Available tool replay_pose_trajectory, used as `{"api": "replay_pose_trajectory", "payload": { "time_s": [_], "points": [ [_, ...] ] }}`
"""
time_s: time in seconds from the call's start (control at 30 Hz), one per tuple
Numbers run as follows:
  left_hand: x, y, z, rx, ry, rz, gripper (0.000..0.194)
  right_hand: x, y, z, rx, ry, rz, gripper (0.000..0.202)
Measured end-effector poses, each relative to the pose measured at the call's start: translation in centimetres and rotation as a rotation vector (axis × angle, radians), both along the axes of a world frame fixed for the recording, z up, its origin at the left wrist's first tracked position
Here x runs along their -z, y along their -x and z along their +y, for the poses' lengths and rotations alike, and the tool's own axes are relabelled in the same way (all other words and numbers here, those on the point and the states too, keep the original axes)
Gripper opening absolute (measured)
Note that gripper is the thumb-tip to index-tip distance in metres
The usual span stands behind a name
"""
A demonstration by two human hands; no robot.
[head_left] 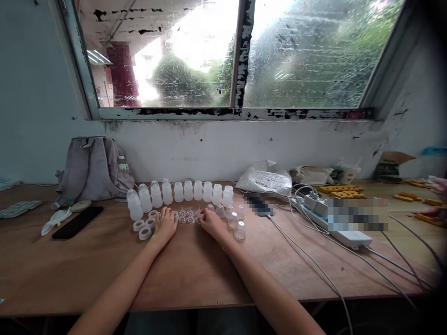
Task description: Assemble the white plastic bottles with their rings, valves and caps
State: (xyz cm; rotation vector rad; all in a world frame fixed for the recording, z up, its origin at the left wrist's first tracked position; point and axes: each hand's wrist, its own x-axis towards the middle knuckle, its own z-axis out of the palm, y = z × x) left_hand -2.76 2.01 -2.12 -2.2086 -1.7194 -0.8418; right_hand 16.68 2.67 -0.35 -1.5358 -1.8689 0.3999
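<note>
Clear teats (190, 215), round-based and thin-tipped, in close rows on brown tabletop (188, 274).

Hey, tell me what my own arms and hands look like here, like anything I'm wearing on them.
Your left hand and right hand are bare, with no gloves. Your left arm and right arm show no sleeves, watch or bracelet as far as the picture reaches. The fingers are too small to rule out rings.
</note>
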Motion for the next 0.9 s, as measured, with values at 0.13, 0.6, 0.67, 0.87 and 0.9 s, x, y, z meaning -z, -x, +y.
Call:
{"api": "replay_pose_trajectory", "payload": {
  "time_s": [0.13, 0.6, 0.67, 0.87, 0.9],
  "points": [
    [-0.7, 0.0, -0.1, 0.088, -0.031, -0.066, 0.012, -0.5, -0.2, 0.2, -0.042, -0.016, -0.017, 0.010],
    [-1.9, -0.7, -2.1, 0.501, -0.021, -0.206, 0.027, -0.8, -0.7, 0.7, -0.400, 0.095, 0.049, 0.030],
    [-1.8, -0.9, -2.2, 0.536, 0.024, -0.202, 0.029, -0.5, -1.0, 1.1, -0.332, 0.069, 0.074, 0.033],
    [-1.4, -1.3, -2.0, 0.594, 0.120, -0.181, 0.037, -0.2, -1.0, 1.4, -0.244, 0.041, 0.105, 0.031],
    [-1.4, -1.3, -1.9, 0.600, 0.131, -0.179, 0.039, -0.2, -0.9, 1.3, -0.242, 0.038, 0.106, 0.030]
  ]
}}
